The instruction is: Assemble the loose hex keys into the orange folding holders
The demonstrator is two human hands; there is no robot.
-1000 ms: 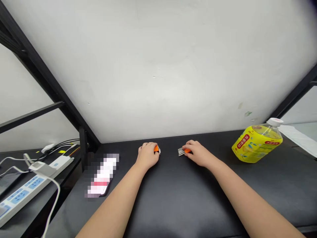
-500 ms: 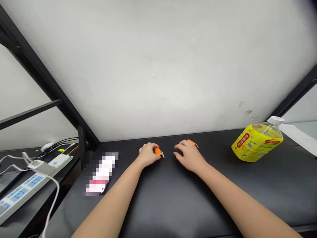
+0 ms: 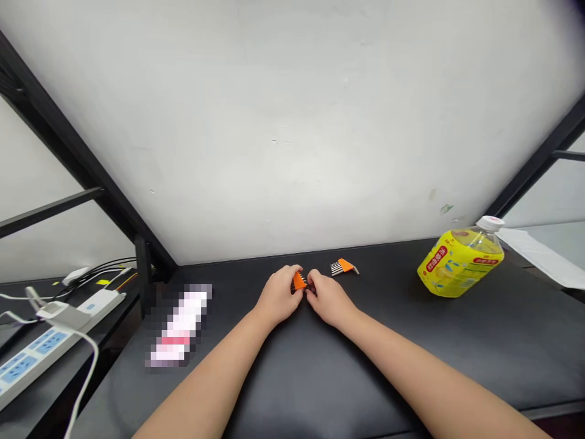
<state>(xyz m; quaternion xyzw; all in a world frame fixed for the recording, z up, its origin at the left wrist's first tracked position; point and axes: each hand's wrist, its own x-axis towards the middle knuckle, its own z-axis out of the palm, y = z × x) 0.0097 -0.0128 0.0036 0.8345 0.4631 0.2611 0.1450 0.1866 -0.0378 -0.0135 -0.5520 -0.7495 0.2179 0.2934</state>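
Observation:
My left hand point(image 3: 280, 295) is closed around an orange hex key holder point(image 3: 299, 281), with metal keys sticking out of it. Right beside it, my right hand point(image 3: 329, 297) has its fingertips pinched at the holder's right side, where the key ends show; whether it grips a single key is too small to tell. A second orange hex key set point(image 3: 345, 265) lies behind my right hand on the black surface point(image 3: 292, 378). Its several keys point left, and one bent end sticks out to the right.
A yellow-labelled drink bottle point(image 3: 460, 259) with a white cap stands at the right, near some white paper point(image 3: 543, 253). A blurred-out phone-like object point(image 3: 180, 326) lies at left. Farther left are a power strip point(image 3: 59, 341) and cables. A white wall point(image 3: 292, 122) rises behind.
My right hand has moved left and down, away from the second hex key set, to meet the holder in my left hand. That second set now shows fully. The view has shifted slightly.

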